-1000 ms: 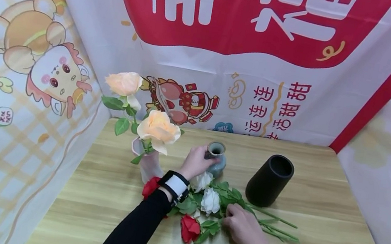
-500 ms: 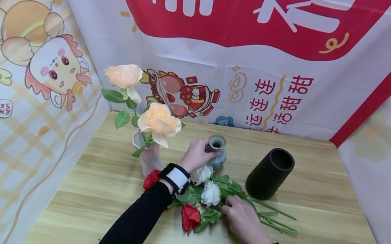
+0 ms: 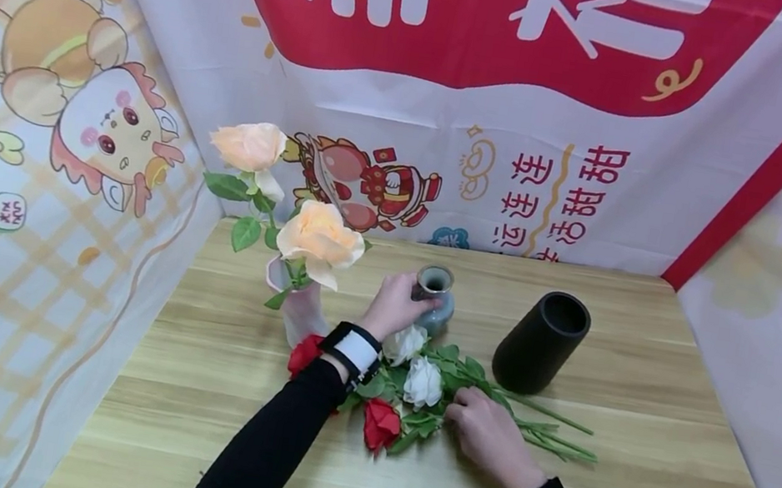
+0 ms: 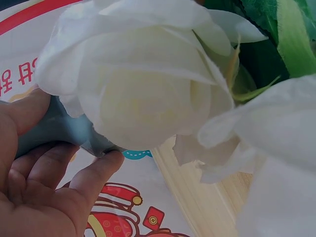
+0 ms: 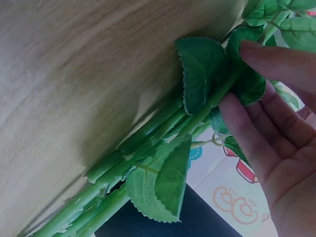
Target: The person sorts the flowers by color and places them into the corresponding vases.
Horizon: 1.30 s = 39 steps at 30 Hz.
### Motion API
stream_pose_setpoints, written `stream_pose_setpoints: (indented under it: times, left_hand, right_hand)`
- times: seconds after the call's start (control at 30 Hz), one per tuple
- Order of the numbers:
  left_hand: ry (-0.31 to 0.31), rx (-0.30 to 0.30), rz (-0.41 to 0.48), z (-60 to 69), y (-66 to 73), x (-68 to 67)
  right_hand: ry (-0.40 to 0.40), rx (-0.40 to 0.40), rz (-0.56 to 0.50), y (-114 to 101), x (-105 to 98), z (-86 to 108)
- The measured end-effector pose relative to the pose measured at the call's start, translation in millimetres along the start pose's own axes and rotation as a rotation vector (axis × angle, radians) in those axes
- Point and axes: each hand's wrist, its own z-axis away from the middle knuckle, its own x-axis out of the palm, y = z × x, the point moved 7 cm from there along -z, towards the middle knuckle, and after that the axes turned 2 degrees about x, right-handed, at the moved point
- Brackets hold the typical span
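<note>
In the head view my left hand (image 3: 392, 307) grips the neck of a small blue-grey vase (image 3: 436, 317), which stands upright on the table. The left wrist view shows the thumb and fingers around the vase (image 4: 59, 126), partly hidden by a white rose (image 4: 148, 89). My right hand (image 3: 486, 440) is low over a lying bunch of roses. Its thumb and index finger pinch a leafy green stem (image 5: 224, 89) in the right wrist view. White roses (image 3: 424, 383) and a red rose (image 3: 381, 426) lie between the hands; another red rose (image 3: 304, 354) is partly behind my left wrist.
A black cylindrical vase (image 3: 541, 344) stands at the right, just beyond the cut stem ends (image 3: 561, 445). At the left, a pale pink vase (image 3: 304, 317) holds peach roses (image 3: 320, 238). Printed cloth walls (image 3: 382, 99) border the wooden table (image 3: 663, 453).
The scene has shifted upward in the head view. The front red rose lies slightly closer to the white roses. My left hand keeps its grip on the vase, and the right stays at the stems.
</note>
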Motion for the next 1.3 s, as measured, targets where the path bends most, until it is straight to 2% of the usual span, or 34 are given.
stream_pose_setpoints:
  times: [0.2, 0.43, 0.77, 0.9, 1.3]
  left_hand:
    - [0.001, -0.002, -0.007, 1.4, 0.1, 1.0]
    - [0.0, -0.012, -0.004, 1.3, -1.8, 1.7]
    - [0.007, -0.01, -0.027, 0.4, -2.5, 0.4]
    - [0.001, -0.005, -0.018, 0.4, -0.7, 0.2]
    - [0.004, 0.001, -0.041, 0.4, 1.8, -2.6]
  right_hand:
    - [-0.014, 0.001, -0.008, -0.6, 1.0, -0.6]
    - [0.007, -0.03, 0.043, -6.5, 4.1, -5.5]
    - [-0.067, -0.08, 0.039, -19.0, 12.7, -12.4]
    - [-0.03, -0.08, 0.04, -20.4, -0.3, -12.1]
    - [0.157, -0.103, -0.003, -12.3, -67.6, -1.0]
